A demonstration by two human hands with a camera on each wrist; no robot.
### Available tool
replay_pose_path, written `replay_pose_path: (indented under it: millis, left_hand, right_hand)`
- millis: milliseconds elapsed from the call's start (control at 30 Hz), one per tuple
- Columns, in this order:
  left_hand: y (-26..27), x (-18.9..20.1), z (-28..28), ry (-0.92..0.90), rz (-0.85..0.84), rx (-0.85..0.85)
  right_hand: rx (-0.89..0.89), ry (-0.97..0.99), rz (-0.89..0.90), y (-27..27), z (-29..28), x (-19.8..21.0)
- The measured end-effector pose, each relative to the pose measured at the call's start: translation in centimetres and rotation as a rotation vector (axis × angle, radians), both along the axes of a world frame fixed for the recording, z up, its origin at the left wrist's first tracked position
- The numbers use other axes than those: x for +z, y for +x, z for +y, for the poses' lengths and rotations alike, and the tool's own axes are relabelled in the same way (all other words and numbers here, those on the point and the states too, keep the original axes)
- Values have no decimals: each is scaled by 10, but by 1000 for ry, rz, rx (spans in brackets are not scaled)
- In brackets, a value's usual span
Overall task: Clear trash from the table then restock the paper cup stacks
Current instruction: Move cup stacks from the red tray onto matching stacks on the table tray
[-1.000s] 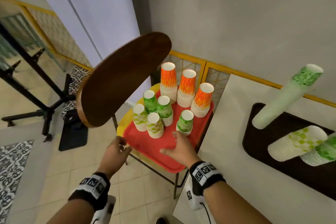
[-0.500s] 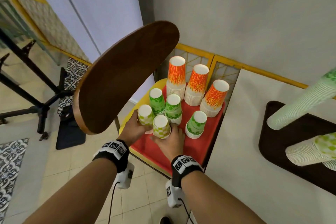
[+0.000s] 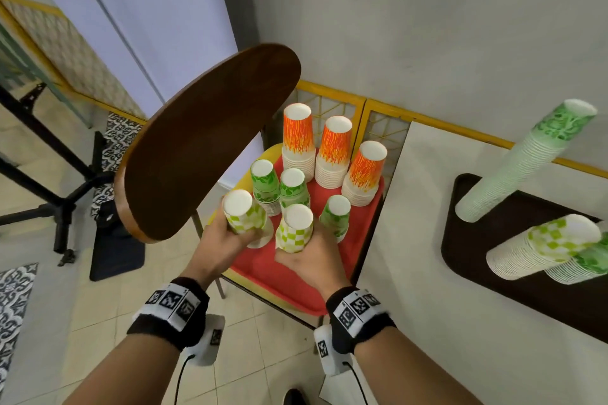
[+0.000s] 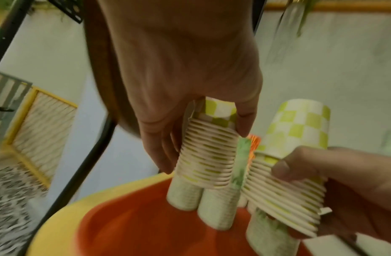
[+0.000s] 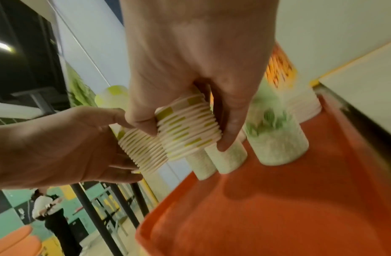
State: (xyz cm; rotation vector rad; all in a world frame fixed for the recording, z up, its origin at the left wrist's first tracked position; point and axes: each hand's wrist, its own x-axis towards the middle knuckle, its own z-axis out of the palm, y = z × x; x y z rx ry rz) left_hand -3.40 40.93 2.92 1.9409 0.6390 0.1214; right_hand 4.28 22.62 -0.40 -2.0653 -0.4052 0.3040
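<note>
A red tray (image 3: pixel 263 270) on a yellow seat carries upside-down paper cup stacks: three orange stacks (image 3: pixel 334 149) at the back and three green leaf-print stacks (image 3: pixel 293 189) in the middle. My left hand (image 3: pixel 230 233) grips one lime checkered stack (image 3: pixel 245 217), which tilts left just above the tray. My right hand (image 3: pixel 306 253) grips a second checkered stack (image 3: pixel 294 228) beside it. In the left wrist view my thumb and fingers (image 4: pixel 159 155) wrap the ribbed rims of the stack (image 4: pixel 208 152). The right wrist view shows the other stack (image 5: pixel 187 133) held clear of the tray (image 5: pixel 266 199).
A brown wooden chair back (image 3: pixel 204 141) looms close on the left of the tray. To the right, a white table (image 3: pixel 411 289) bears a dark tray (image 3: pixel 467 240) with a tall green stack (image 3: pixel 526 161) and a checkered stack (image 3: pixel 546 246). A wall and yellow railing lie behind.
Both hands moved from the tray's front edge to the two checkered stacks, closed round them and raised them off the tray, the left one tilting left.
</note>
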Motion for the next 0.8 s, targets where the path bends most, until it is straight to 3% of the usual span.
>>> replay_pose_path:
  millis: [200, 400, 600, 800]
  left_hand:
    - [23, 107, -68, 29, -229, -55]
    - [83, 180, -168, -11, -358, -343]
    - [145, 197, -278, -87, -381, -482]
    - [180, 193, -348, -103, -360, -558]
  right_hand:
    - [-37, 85, -173, 12, -89, 99]
    - [-354, 55, -296, 49, -230, 164]
    - [-677, 56, -321, 94, -339, 171]
    - [-705, 0, -198, 130, -379, 126]
